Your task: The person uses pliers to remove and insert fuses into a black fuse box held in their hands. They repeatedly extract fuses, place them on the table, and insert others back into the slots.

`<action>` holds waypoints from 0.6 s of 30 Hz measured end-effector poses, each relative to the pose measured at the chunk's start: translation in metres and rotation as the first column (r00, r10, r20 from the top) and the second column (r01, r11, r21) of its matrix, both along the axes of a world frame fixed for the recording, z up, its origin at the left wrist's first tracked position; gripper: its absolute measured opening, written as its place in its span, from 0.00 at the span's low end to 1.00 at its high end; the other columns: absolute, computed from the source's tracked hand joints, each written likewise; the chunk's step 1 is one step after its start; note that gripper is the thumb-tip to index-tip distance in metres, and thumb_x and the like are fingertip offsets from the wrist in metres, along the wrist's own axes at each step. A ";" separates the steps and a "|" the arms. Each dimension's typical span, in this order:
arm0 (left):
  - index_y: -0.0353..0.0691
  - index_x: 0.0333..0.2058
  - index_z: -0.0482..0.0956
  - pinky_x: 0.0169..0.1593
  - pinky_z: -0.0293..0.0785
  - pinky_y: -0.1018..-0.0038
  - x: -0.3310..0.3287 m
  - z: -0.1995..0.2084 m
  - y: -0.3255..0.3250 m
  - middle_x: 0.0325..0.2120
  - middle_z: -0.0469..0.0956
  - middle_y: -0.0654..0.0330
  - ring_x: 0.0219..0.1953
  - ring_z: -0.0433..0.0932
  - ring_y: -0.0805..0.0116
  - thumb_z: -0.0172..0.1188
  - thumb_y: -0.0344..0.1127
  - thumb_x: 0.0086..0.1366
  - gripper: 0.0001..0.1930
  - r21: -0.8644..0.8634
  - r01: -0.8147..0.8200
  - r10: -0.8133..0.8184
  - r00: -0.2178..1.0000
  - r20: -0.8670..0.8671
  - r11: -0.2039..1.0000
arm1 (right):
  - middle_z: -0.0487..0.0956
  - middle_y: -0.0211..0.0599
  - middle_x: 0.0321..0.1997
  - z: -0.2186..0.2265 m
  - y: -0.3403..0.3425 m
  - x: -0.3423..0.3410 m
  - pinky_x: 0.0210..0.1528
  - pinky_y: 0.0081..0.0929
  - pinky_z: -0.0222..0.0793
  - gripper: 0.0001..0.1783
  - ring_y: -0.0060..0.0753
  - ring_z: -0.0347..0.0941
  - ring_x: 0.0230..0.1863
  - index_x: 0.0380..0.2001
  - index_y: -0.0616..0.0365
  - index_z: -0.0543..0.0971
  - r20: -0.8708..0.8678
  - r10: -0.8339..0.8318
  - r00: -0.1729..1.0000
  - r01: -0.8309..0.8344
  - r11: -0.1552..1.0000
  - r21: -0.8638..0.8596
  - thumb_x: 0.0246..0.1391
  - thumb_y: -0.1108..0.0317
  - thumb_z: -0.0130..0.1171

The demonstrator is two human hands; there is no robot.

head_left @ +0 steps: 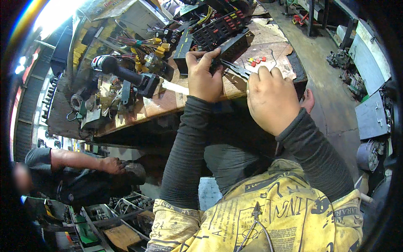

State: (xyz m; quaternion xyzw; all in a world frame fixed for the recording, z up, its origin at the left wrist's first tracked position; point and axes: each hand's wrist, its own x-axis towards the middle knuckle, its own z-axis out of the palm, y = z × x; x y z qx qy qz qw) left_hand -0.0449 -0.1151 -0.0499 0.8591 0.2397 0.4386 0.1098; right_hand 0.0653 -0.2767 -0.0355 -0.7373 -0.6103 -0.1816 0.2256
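Above the front edge of the bench, my right hand is closed around slim metal pliers. Their jaws point left, toward the fingers of my left hand. That hand is closed in a pinch at a small dark piece, mostly hidden by the fingers, so I cannot make out its kind. Just beyond both hands lies a black fuse box with rows of red and yellow fuses, next to a long black housing. Several small red fuses rest on the worn bench top beside the pliers.
A cordless drill lies to the left among wire bundles with yellow connectors. A thin bent wire is at the right of the bench. Another person is at the lower left. Metal parts lie on the floor at right.
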 end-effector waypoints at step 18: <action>0.43 0.47 0.81 0.51 0.73 0.62 0.001 0.001 -0.002 0.41 0.69 0.51 0.46 0.74 0.50 0.67 0.22 0.50 0.23 -0.035 -0.084 0.083 0.996 -0.029 0.996 | 0.78 0.50 0.40 0.011 -0.066 0.023 0.44 0.47 0.74 0.16 0.50 0.78 0.42 0.35 0.63 0.77 -0.223 -0.012 0.975 -0.029 0.983 -0.179 0.57 0.58 0.55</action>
